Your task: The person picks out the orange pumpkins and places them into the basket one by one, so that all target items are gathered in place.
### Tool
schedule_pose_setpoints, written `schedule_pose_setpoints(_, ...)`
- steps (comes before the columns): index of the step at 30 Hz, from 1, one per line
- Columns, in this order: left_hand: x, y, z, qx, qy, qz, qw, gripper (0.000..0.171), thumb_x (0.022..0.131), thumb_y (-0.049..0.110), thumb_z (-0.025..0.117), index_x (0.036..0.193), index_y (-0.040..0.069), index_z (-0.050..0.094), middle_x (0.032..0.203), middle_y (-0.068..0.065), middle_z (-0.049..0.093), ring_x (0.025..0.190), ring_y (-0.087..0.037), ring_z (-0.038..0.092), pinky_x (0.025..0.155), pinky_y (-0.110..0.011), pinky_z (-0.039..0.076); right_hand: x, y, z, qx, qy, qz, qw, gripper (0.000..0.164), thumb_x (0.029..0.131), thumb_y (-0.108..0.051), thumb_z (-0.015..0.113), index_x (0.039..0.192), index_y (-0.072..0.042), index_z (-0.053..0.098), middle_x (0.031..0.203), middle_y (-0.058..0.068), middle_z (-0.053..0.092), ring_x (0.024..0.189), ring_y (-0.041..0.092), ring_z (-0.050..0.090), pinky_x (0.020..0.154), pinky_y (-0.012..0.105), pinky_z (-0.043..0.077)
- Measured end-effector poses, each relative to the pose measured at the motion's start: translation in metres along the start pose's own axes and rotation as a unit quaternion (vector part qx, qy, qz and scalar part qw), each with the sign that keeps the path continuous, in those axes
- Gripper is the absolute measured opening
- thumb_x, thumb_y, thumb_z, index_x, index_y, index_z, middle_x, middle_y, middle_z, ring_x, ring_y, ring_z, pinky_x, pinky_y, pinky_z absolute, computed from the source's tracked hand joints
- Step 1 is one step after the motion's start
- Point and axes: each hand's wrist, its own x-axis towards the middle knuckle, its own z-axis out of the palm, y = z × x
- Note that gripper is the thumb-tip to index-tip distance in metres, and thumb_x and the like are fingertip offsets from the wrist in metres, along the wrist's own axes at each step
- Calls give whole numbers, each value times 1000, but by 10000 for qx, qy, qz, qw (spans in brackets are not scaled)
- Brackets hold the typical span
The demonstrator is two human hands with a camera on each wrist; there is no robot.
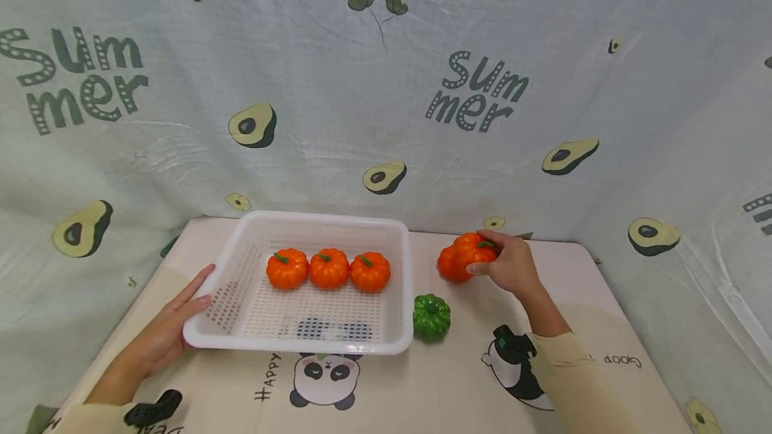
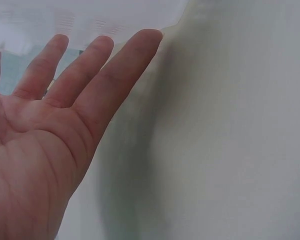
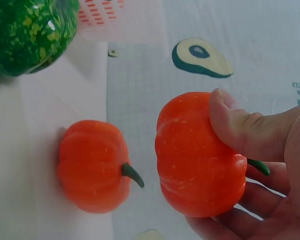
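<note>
My right hand (image 1: 512, 263) grips an orange toy pumpkin (image 3: 200, 155) with a green stem, thumb on one side and fingers around the other. In the right wrist view it is raised off the table, beside a second orange pumpkin (image 3: 92, 165) that sits on the table. My left hand (image 1: 165, 330) lies along the left side of a white plastic basket (image 1: 196, 337), its straight fingers (image 2: 117, 70) right at the basket wall. Inside the basket, three orange pumpkins (image 1: 328, 268) stand in a row toward the back.
A green pumpkin (image 1: 431, 318) sits close against the basket's right side. The table (image 1: 458, 387) has a cloth with panda and penguin prints. Behind it hangs a pale curtain (image 1: 313, 86) printed with avocados, meeting the table's back edge.
</note>
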Motion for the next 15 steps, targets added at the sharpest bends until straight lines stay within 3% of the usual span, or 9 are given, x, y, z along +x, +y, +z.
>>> schedule_pose_setpoints(15, 1, 0, 0, -202, -62, -52, 9998, 64, 114, 36, 34, 164, 48, -5, 169, -13, 8, 109, 4, 58, 88, -37, 59, -2, -21, 13, -24, -85, -602, 9981, 65, 79, -12, 89, 138, -2, 66, 138, 21, 68, 125, 42, 64, 107, 56, 51)
